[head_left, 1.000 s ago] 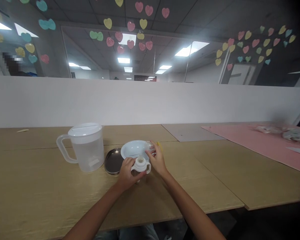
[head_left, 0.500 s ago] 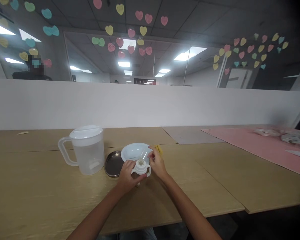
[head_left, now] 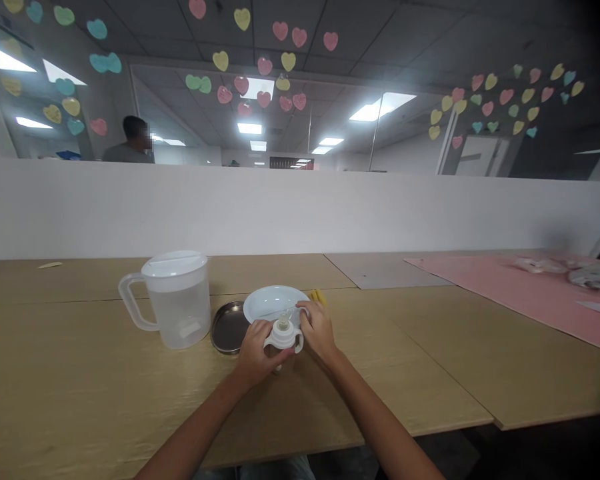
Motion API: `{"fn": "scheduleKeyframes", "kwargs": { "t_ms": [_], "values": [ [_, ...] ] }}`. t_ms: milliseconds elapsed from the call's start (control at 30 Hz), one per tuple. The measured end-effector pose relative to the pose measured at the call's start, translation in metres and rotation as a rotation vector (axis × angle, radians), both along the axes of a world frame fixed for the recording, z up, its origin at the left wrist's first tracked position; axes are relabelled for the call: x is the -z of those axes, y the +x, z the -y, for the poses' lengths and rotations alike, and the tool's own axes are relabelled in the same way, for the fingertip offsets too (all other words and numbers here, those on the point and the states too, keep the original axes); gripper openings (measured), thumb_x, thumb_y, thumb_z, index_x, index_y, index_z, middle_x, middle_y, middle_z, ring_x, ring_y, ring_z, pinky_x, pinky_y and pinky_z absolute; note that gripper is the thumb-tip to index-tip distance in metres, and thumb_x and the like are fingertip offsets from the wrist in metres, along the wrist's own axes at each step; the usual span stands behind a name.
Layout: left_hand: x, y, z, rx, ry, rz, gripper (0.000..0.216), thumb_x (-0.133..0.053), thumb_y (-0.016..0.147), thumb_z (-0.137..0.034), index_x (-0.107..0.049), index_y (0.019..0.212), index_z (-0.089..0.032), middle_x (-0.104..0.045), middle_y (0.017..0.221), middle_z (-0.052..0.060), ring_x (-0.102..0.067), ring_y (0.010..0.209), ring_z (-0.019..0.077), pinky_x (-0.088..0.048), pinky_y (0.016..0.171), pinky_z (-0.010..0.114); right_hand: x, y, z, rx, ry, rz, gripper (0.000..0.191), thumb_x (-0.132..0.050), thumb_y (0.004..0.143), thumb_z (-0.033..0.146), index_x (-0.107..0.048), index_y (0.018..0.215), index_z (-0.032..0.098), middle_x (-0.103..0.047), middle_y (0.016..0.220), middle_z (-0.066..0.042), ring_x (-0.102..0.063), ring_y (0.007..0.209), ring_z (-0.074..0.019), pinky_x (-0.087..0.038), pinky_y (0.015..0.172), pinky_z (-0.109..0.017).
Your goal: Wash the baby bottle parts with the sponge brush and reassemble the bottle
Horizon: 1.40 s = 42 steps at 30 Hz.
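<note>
A small white baby bottle (head_left: 283, 337) with two side handles and a teat stands on the wooden table (head_left: 80, 387). My left hand (head_left: 254, 350) is wrapped round its left side. My right hand (head_left: 318, 331) is closed at the bottle's right side, with a clear cap (head_left: 291, 314) just above the teat at its fingertips. Right behind the bottle lies a white plate (head_left: 275, 303), with a dark metal dish (head_left: 228, 327) to its left. A frosted plastic jug (head_left: 177, 299) with a white lid stands further left.
A small yellow thing (head_left: 319, 295) lies by the plate's right edge. A pink mat (head_left: 525, 293) with small items covers the table's right end. A white partition (head_left: 300, 210) runs along the far edge; a person (head_left: 130, 141) stands beyond it.
My right hand has come down from over the plate to the bottle's right side, bringing the clear cap over the teat. The person behind the partition has moved right.
</note>
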<state>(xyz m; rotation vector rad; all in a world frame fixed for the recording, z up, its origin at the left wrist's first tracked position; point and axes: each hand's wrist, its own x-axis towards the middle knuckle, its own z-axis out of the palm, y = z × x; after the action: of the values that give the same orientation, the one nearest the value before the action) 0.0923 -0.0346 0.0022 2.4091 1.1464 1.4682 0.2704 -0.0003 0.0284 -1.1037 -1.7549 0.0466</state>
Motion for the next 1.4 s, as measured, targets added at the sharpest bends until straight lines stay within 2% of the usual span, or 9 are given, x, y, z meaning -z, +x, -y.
{"fn": "scheduleKeyframes", "kwargs": {
  "t_ms": [100, 200, 300, 467, 567, 767, 867, 1167, 1400],
  "values": [
    [0.001, 0.001, 0.0, -0.012, 0.004, 0.006, 0.047, -0.062, 0.073, -0.051, -0.059, 0.106, -0.018, -0.064, 0.1, 0.01, -0.057, 0.094, 0.0268, -0.043, 0.082, 0.04, -0.005, -0.004, 0.01, -0.221, 0.026, -0.055, 0.026, -0.039, 0.09, 0.033, -0.062, 0.093, 0.021, -0.065, 0.094, -0.005, -0.057, 0.093, -0.0192, -0.042, 0.084, -0.034],
    [0.002, 0.002, 0.001, -0.03, 0.013, 0.02, 0.042, -0.063, 0.071, -0.044, -0.06, 0.105, -0.018, -0.064, 0.098, 0.01, -0.057, 0.094, 0.0268, -0.042, 0.085, 0.041, -0.008, -0.013, 0.024, -0.359, 0.021, 0.031, 0.03, -0.052, 0.082, 0.048, -0.059, 0.091, 0.02, -0.062, 0.087, -0.004, -0.056, 0.084, -0.0193, -0.043, 0.077, -0.033],
    [0.0, 0.003, 0.002, -0.03, -0.009, 0.062, 0.037, -0.064, 0.067, -0.036, -0.061, 0.098, -0.018, -0.065, 0.096, 0.009, -0.058, 0.092, 0.0263, -0.04, 0.087, 0.042, -0.01, -0.022, 0.033, -0.321, 0.027, 0.075, 0.039, -0.07, 0.065, 0.049, -0.055, 0.084, 0.019, -0.059, 0.081, -0.003, -0.053, 0.079, -0.0199, -0.042, 0.072, -0.033],
    [-0.007, 0.003, 0.003, -0.015, -0.092, 0.09, 0.036, -0.073, 0.059, -0.037, -0.065, 0.089, -0.018, -0.067, 0.087, 0.004, -0.06, 0.085, 0.0238, -0.041, 0.084, 0.039, -0.018, -0.021, 0.031, -0.359, -0.181, -0.061, 0.037, -0.076, 0.058, 0.039, -0.053, 0.078, 0.02, -0.056, 0.076, 0.002, -0.053, 0.074, -0.0168, -0.042, 0.068, -0.029],
    [-0.009, 0.002, 0.003, -0.004, -0.117, 0.087, 0.043, -0.075, 0.058, -0.044, -0.067, 0.092, -0.018, -0.067, 0.086, 0.004, -0.06, 0.085, 0.0237, -0.041, 0.084, 0.039, -0.023, -0.017, 0.028, -0.412, -0.222, -0.075, 0.04, -0.079, 0.052, 0.039, -0.054, 0.076, 0.02, -0.056, 0.078, 0.002, -0.054, 0.079, -0.0181, -0.042, 0.073, -0.029],
    [-0.002, 0.001, 0.001, -0.035, -0.153, 0.129, 0.078, -0.076, 0.057, -0.047, -0.053, 0.125, -0.018, -0.066, 0.096, 0.007, -0.058, 0.094, 0.0254, -0.039, 0.091, 0.044, -0.027, -0.013, 0.026, -0.464, -0.352, -0.081, 0.037, -0.079, 0.054, 0.038, -0.058, 0.079, 0.019, -0.058, 0.083, 0.0, -0.055, 0.083, -0.0195, -0.043, 0.074, -0.03],
    [0.0, 0.0, -0.001, -0.039, -0.157, 0.124, 0.079, -0.076, 0.057, -0.048, -0.052, 0.126, -0.018, -0.066, 0.098, 0.007, -0.058, 0.096, 0.0256, -0.039, 0.092, 0.044, -0.029, -0.011, 0.026, -0.508, -0.411, -0.082, 0.037, -0.079, 0.054, 0.036, -0.062, 0.082, 0.018, -0.059, 0.085, 0.0, -0.056, 0.083, -0.0187, -0.044, 0.074, -0.029],
    [-0.004, 0.001, 0.001, -0.023, -0.15, 0.079, 0.071, -0.074, 0.059, -0.052, -0.057, 0.121, -0.021, -0.067, 0.099, 0.007, -0.059, 0.096, 0.0264, -0.04, 0.091, 0.044, -0.038, -0.006, 0.026, -0.629, -0.428, -0.025, 0.037, -0.079, 0.057, 0.03, -0.069, 0.091, 0.02, -0.06, 0.096, -0.002, -0.057, 0.092, -0.0188, -0.045, 0.081, -0.029],
    [-0.004, 0.001, 0.001, -0.027, -0.141, 0.079, 0.071, -0.074, 0.059, -0.05, -0.057, 0.122, -0.022, -0.067, 0.098, 0.006, -0.058, 0.096, 0.0264, -0.04, 0.092, 0.044, -0.036, -0.004, 0.023, -0.647, -0.428, -0.059, 0.038, -0.079, 0.057, 0.032, -0.07, 0.092, 0.021, -0.062, 0.099, -0.004, -0.058, 0.095, -0.0207, -0.046, 0.082, -0.031]
  ]
}}
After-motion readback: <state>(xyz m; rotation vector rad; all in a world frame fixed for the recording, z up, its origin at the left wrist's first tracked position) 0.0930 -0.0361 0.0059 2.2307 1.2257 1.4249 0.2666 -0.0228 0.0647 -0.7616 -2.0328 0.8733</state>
